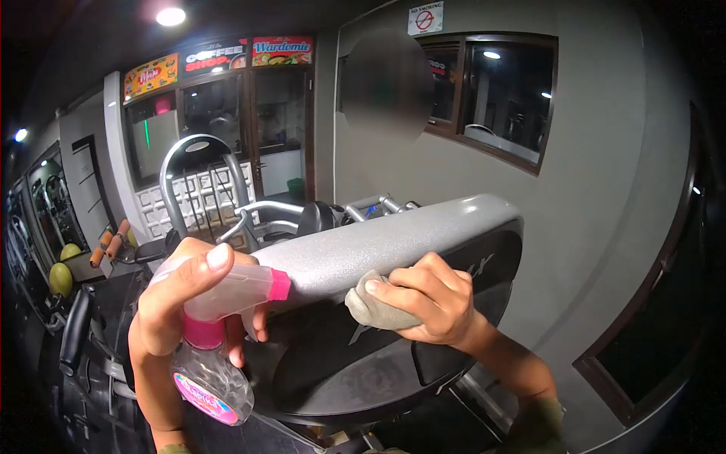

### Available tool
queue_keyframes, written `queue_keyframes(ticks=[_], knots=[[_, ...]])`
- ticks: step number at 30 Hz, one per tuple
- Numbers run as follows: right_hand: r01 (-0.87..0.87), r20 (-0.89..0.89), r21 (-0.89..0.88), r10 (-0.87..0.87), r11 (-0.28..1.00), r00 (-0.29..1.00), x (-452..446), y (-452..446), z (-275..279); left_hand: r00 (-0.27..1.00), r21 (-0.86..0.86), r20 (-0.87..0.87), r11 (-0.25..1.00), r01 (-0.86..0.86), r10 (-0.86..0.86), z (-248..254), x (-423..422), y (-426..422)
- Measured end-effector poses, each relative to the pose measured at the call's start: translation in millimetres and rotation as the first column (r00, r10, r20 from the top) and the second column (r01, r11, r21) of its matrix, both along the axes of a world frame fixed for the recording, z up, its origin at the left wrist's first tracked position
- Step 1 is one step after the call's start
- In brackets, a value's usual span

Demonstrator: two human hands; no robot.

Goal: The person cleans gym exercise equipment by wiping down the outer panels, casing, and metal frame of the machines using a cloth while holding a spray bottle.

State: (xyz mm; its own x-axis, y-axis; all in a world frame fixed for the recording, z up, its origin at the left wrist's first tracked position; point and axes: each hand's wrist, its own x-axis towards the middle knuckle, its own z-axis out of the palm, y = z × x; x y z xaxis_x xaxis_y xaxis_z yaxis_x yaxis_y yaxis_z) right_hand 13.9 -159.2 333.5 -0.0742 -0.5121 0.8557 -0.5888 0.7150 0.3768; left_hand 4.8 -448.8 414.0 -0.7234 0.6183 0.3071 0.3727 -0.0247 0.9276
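Note:
My left hand [178,299] is wrapped round a spray bottle [215,382] with a clear body, a pink collar and a pink nozzle. The nozzle points right, toward the silver top edge [378,238] of a black and grey machine housing [355,378]. Droplets or a speckled wet sheen show on that silver surface. In my right hand [435,303] a grey cloth [376,304] is bunched up, close against the housing just below the silver edge. Part of the cloth is hidden by my fingers.
Behind the housing stands gym equipment with a curved silver frame [168,178]. Orange-brown grips [117,240] and a black padded handle [76,331] are on the left. A grey wall [597,204] with a dark window rises at the right.

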Motion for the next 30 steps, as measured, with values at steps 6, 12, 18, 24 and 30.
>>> queue_keyframes(ticks=[6, 12, 18, 24, 30], knots=[[-0.041, -0.090, 0.127, 0.053, 0.991, 0.995, -14, 75, 1, 0.949, -0.038, -0.144, 0.957, -0.288, 0.280, -11, 42, 11], [-0.141, -0.182, 0.135, 0.164, 0.981, 0.970, -30, 41, 5, 0.854, 0.027, -0.079, 0.858, -0.514, 0.514, -36, 71, 40], [-0.216, -0.078, 0.368, 0.261, 0.905, 0.962, -23, 15, -3, 0.795, 0.002, 0.010, 0.795, -0.607, 0.607, -60, 87, 55], [-0.140, -0.117, 0.296, 0.182, 0.945, 0.976, -26, 85, 14, 0.790, 0.018, 0.015, 0.790, -0.613, 0.612, -95, 92, 61], [-0.226, -0.110, 0.277, 0.264, 0.934, 0.958, -31, 42, 16, 0.765, 0.068, 0.044, 0.762, -0.644, 0.642, -105, 93, 77]])
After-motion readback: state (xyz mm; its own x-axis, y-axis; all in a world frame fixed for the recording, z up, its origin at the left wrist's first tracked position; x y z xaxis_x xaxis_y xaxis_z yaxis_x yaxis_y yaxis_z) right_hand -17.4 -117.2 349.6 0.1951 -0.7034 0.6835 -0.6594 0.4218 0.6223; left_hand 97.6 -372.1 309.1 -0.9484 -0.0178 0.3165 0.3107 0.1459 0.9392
